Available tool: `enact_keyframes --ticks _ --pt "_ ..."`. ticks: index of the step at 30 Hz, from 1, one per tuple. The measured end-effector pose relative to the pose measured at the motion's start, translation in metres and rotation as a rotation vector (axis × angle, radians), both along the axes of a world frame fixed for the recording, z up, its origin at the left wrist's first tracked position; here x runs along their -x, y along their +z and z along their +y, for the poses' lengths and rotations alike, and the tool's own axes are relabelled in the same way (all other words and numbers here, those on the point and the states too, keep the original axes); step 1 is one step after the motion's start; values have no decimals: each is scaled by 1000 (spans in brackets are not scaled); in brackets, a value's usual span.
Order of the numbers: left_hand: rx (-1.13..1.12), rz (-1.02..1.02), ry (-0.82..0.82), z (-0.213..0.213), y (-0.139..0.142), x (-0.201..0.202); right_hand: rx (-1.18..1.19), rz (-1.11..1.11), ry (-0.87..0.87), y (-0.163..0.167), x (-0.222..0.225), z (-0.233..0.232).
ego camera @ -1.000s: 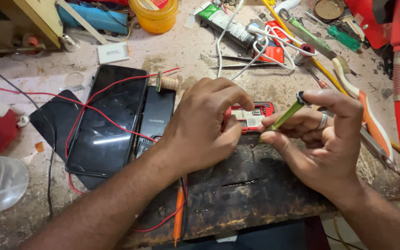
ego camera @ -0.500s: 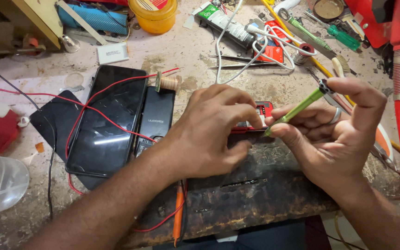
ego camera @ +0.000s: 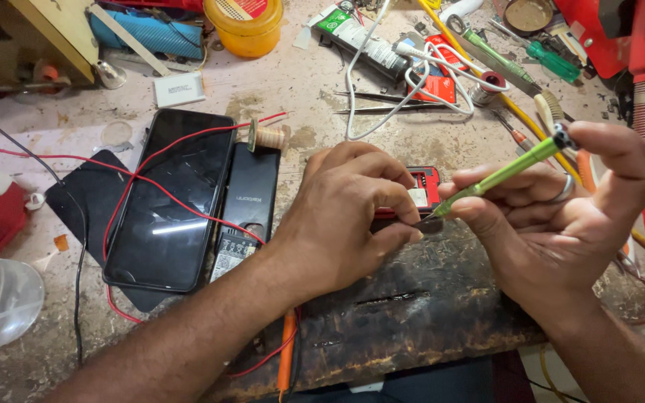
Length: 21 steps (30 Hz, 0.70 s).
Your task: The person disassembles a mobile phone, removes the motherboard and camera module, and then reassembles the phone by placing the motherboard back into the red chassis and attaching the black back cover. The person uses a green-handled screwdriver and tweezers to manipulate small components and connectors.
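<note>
The small red device (ego camera: 421, 192) lies at the centre of the surface (ego camera: 300, 104), on a dark scorched block (ego camera: 412, 298). It is pinned by the left hand (ego camera: 345, 216), whose fingers are closed narrowly over its near edge. The green screwdriver (ego camera: 505, 170) is gripped by the right hand (ego camera: 561, 216), handle toward 2 o'clock, tip at the device's lower right corner. The tip is best kept seated squarely and turned with light pressure while the device is held flat. At 9 o'clock lies a black phone (ego camera: 169, 198), crossed by a red wire (ego camera: 151, 168).
</note>
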<state>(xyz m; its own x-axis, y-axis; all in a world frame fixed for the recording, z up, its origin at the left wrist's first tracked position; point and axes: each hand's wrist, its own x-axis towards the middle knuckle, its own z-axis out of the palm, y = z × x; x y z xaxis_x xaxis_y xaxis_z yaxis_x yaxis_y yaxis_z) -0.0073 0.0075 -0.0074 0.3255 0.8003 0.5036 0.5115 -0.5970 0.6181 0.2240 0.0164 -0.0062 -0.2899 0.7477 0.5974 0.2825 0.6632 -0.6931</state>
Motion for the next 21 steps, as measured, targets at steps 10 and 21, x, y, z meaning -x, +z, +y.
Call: enact_keyframes --ticks 10,21 --pt "98 -116 -37 8 -2 0 -25 88 49 -9 -5 0" --pt "166 -181 -48 9 -4 0 -88 -38 -10 -4 -3 -5"
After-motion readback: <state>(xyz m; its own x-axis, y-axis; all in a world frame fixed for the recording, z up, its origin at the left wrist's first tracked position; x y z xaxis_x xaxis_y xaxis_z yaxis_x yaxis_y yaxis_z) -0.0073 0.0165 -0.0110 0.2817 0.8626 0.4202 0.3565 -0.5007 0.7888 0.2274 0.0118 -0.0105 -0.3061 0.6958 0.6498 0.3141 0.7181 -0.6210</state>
